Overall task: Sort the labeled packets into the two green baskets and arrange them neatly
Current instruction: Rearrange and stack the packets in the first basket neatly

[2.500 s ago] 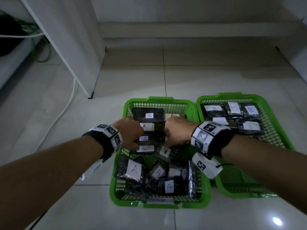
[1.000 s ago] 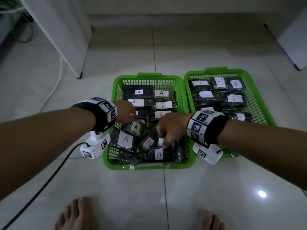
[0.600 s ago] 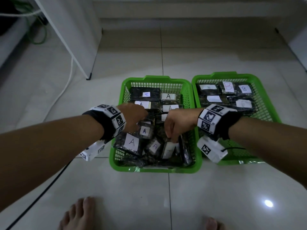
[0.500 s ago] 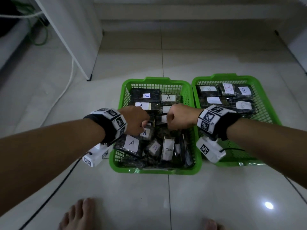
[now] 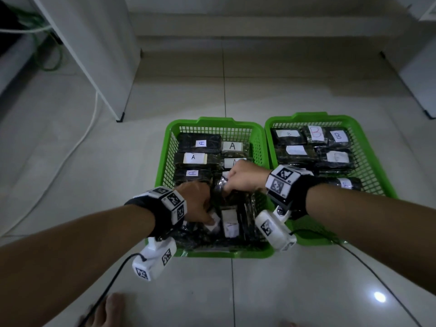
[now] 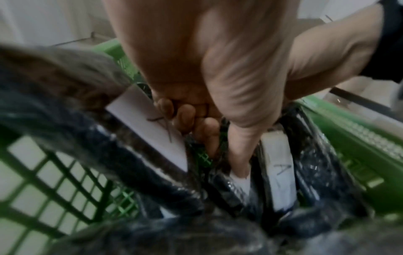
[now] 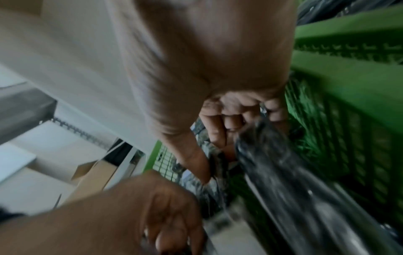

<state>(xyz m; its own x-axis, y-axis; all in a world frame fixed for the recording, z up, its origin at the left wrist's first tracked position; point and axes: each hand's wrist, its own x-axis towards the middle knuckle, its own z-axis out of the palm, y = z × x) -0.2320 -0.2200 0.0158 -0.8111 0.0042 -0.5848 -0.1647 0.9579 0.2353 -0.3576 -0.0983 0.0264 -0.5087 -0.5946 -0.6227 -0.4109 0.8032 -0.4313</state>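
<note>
Two green baskets stand side by side on the floor. The left basket [image 5: 212, 120] holds dark packets labelled A, flat rows at the far end and loose upright ones near me. The right basket [image 5: 306, 116] holds packets labelled B. My left hand [image 5: 203, 208] [image 6: 209, 134] is down among the near packets, fingers curled against an A packet [image 6: 148, 127] and thumb pressing a white-labelled packet [image 6: 242, 184]. My right hand [image 5: 238, 182] [image 7: 235, 120] grips the top edge of a dark packet [image 5: 220, 186] [image 7: 283, 172] in the basket's middle. Beside it an A packet [image 5: 230, 224] stands on edge.
A white cabinet foot [image 5: 120, 119] and a white cable [image 5: 70, 156] lie to the far left. White furniture [image 5: 420, 79] stands at the right. A black cable [image 5: 111, 279] runs from my left wrist past my bare foot [image 5: 113, 308].
Both hands were fists together over the basket's middle. Now the left hand has dropped into the near packets, and the right hand has shifted slightly farther and holds a dark packet.
</note>
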